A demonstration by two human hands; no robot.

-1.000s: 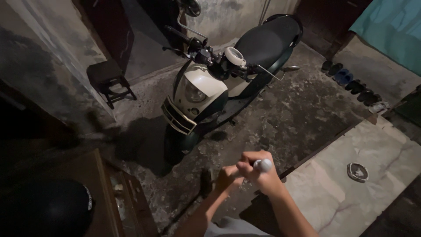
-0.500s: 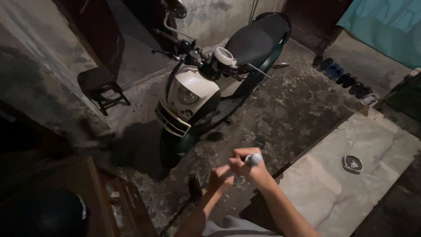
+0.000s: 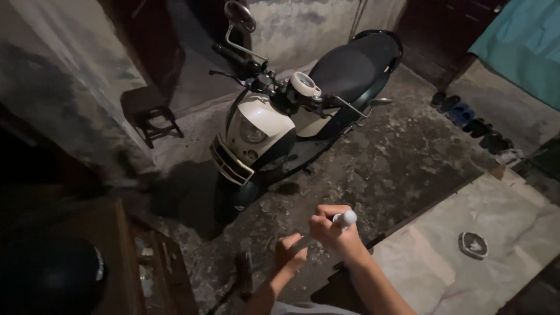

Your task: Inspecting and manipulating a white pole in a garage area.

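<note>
obs, head cam, dim light. near field first.

r hand [image 3: 333, 228] at approx 6 o'clock of view, fist curled tight round a slim stick-like tool w/ white rounded end [image 3: 346, 219]; white tip sticks out of the top of the fist twd 1 o'clock. l hand [image 3: 290, 252] just beside it at its 8 o'clock, fingers bent and closed on the lower part of the same tool; the 2 hands nearly touching. tool's lower end hidden behind l hand, can't tell what it meets. both forearms enter from bottom edge.

dark upright object [image 3: 244, 274] on floor just at 8 o'clock of l hand, kind unclear, too dark.

at 4 o'clock of hands: pale marbled slab [image 3: 443, 262], w/ a small dark round dish [image 3: 472, 244] lying on it, well apart from hands.

at 8-9 o'clock, bottom left: wooden cabinet edge [image 3: 125, 251] and a dark rounded helmet [image 3: 55, 274] partly out of frame.

mid field: rough stained concrete floor [image 3: 385, 157]. scooter [image 3: 291, 116] at 12 o'clock, cream front panel w/ headlamp facing viewer, black seat behind, round gauge on handlebar, mirror [image 3: 240, 15] up at 11 o'clock. front wheel near the hands but apart.

far: small dark stool [image 3: 149, 111] at 10 o'clock by wall; row of sandals [image 3: 472, 119] at 2 o'clock along far edge; teal cloth [image 3: 519, 46] top right corner.
</note>
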